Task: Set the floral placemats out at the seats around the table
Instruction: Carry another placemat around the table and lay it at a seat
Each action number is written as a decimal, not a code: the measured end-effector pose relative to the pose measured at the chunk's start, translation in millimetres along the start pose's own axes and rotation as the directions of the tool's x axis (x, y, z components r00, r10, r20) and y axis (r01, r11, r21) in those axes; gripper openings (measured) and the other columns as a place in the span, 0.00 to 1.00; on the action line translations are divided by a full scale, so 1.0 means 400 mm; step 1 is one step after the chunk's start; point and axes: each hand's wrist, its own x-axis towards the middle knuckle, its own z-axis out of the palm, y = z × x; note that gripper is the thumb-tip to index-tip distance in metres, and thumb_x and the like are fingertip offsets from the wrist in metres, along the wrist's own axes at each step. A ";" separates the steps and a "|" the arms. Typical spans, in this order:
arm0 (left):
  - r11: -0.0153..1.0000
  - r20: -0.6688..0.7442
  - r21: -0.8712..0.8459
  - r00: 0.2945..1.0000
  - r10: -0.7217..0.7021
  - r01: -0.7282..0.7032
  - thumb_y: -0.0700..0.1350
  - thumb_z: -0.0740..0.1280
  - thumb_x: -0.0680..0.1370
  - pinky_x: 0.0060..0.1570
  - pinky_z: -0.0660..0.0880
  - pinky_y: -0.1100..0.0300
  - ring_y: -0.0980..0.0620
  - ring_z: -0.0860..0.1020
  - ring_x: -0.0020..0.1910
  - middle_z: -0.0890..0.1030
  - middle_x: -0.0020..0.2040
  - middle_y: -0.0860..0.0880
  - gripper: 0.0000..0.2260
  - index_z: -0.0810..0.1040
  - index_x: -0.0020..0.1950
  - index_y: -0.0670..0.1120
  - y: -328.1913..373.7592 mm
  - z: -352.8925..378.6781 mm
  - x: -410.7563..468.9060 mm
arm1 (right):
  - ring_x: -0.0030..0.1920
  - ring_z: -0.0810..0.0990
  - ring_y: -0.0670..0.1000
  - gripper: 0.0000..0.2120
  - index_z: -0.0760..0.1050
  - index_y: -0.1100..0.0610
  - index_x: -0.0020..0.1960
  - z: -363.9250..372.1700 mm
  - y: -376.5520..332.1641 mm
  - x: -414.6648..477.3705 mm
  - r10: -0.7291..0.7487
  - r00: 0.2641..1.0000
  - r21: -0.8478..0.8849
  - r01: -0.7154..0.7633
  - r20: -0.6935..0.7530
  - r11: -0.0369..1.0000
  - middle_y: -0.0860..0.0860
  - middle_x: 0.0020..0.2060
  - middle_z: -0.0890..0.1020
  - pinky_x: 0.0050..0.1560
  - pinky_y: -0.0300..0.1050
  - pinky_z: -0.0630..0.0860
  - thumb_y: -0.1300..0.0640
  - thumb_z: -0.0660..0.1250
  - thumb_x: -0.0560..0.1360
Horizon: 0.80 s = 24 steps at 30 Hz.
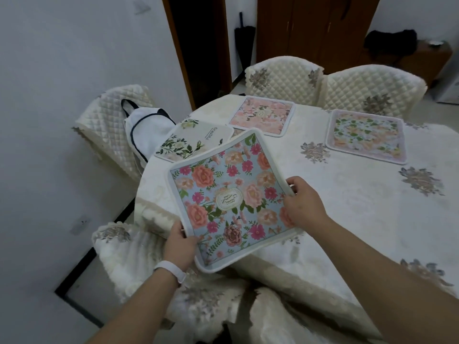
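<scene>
Three mats down, the fourth in hand.

- White placemat [196, 140] with green sprigs lies flat at the far left of the table [347, 207], in front of the left chair [111, 120] that carries a white bag [146, 127].
- Pink placemat [262, 115] lies at the far edge, before a quilted chair [280, 78].
- Pale placemat [366, 135] lies far right, before the next chair [372, 85].

Blue placemat [231, 194] is over the near-left table edge, tilted, with its near corner hanging past the edge. Cannot tell whether it touches the cloth.

Left hand [180, 242] pinches its near-left edge, thumb on top. Right hand [303, 204] grips its right edge, fingers curled round.

Judgement: well over halfway. This mat needs squaring at the near seat [129, 256]. The near-right stretch of table shows no mat.
</scene>
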 end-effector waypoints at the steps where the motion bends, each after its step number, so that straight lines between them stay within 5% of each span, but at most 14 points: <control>1: 1.000 -0.003 0.004 1.000 -0.019 0.019 0.30 0.64 0.75 0.52 0.79 0.45 0.46 0.80 0.52 0.82 0.53 0.50 0.17 0.75 0.56 0.50 -0.013 -0.022 0.033 | 0.36 0.78 0.48 0.10 0.70 0.49 0.54 0.040 -0.015 0.017 0.016 1.000 -0.021 -0.016 -0.002 1.000 0.46 0.42 0.77 0.26 0.40 0.69 0.62 0.59 0.78; 7: 0.993 -0.013 0.025 0.993 -0.115 0.116 0.32 0.63 0.76 0.38 0.78 0.57 0.51 0.80 0.46 0.81 0.47 0.51 0.14 0.74 0.48 0.52 -0.064 -0.162 0.217 | 0.36 0.80 0.53 0.10 0.71 0.50 0.54 0.273 -0.110 0.131 0.135 0.991 -0.092 -0.136 -0.017 0.986 0.50 0.44 0.79 0.28 0.42 0.73 0.61 0.59 0.76; 18: 0.981 0.151 0.179 0.983 -0.100 0.072 0.32 0.65 0.76 0.46 0.80 0.50 0.48 0.81 0.46 0.82 0.48 0.49 0.13 0.74 0.47 0.51 -0.022 -0.266 0.448 | 0.38 0.83 0.57 0.05 0.72 0.51 0.53 0.414 -0.088 0.137 0.356 0.930 0.054 -0.353 -0.090 0.934 0.51 0.45 0.81 0.36 0.57 0.83 0.57 0.63 0.78; 24: 0.962 0.194 0.249 0.967 -0.166 0.116 0.32 0.64 0.76 0.49 0.80 0.46 0.46 0.81 0.48 0.81 0.49 0.48 0.12 0.73 0.48 0.50 -0.050 -0.219 0.478 | 0.38 0.82 0.52 0.08 0.71 0.53 0.57 0.430 0.000 0.134 0.383 0.922 0.047 -0.380 -0.066 0.924 0.49 0.44 0.80 0.35 0.48 0.79 0.60 0.62 0.78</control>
